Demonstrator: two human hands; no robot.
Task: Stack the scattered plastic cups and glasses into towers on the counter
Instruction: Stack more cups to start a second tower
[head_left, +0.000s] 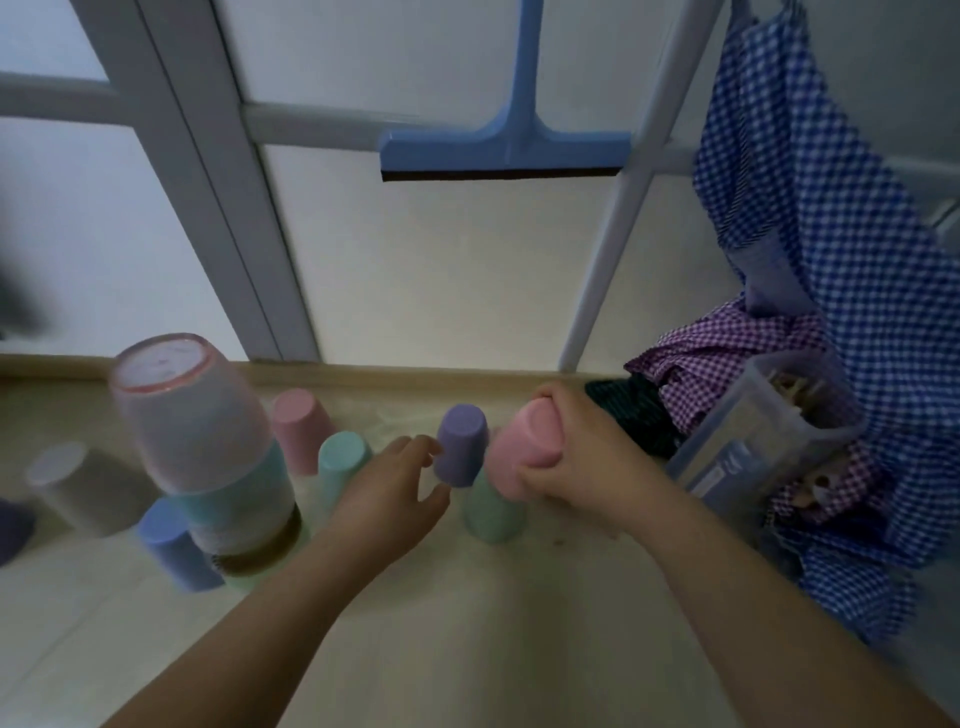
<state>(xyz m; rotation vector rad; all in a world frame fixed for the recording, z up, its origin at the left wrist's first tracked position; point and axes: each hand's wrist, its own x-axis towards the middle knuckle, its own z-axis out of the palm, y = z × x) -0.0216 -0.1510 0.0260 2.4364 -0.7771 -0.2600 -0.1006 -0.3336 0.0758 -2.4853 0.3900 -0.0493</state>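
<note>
A tall tower of upside-down cups (208, 457) stands at the left, with a frosted pink-rimmed cup on top and teal, white and brown cups below. Around it sit a blue cup (174, 545), a grey-white cup (83, 488), a pink cup (301, 428) and a teal cup (340, 465), all inverted. In the middle, a purple cup (461, 444) rests on a green cup (491, 512). My right hand (576, 457) grips a pink cup (524, 452) just right of the purple one. My left hand (395, 488) is spread, fingertips next to the purple cup.
The beige counter (467, 623) meets a white-framed window (260, 208) behind. A blue squeegee (506, 140) hangs on the glass. Blue checked cloth (831, 260), purple checked cloth (727, 358) and a clear plastic container (769, 426) crowd the right side.
</note>
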